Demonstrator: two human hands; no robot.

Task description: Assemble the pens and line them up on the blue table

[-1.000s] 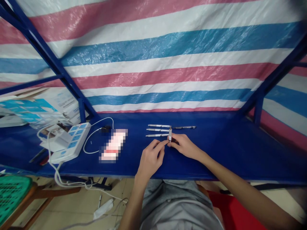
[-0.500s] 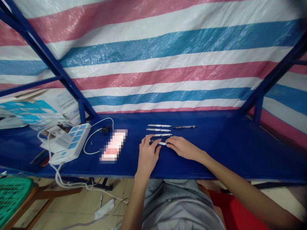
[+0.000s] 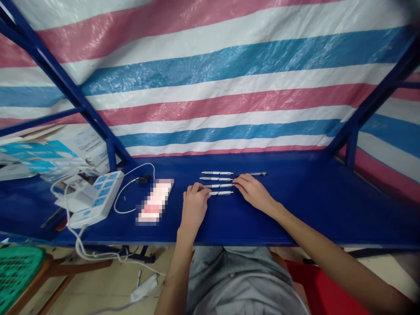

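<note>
Several white pens lie one below another on the blue table (image 3: 308, 201), roughly parallel. My left hand (image 3: 195, 204) is closed at the left ends of the two nearest, its fingers hiding the tips. The nearest white pen (image 3: 221, 193) meets its thumb. At the third white pen (image 3: 220, 186) from the back, my right hand (image 3: 254, 190) has thumb and forefinger drawn together on the right end. Farther back lie the second white pen (image 3: 216, 179) and the rearmost white pen (image 3: 217, 173). Beyond my right fingers, a dark pen (image 3: 259, 174) is partly covered.
Left of the pens lies a blurred-out flat, phone-shaped object (image 3: 155, 201). A white power strip (image 3: 103, 194) with looping cables stands farther left, near stacked papers and boxes (image 3: 49, 151). Blue frame bars (image 3: 59, 78) and a striped tarp (image 3: 223, 100) enclose the table.
My right hand has moved up and right, from the nearest white pen to the one above it. My left hand has slid slightly left, uncovering more of the nearest pen, which now lies straighter.
</note>
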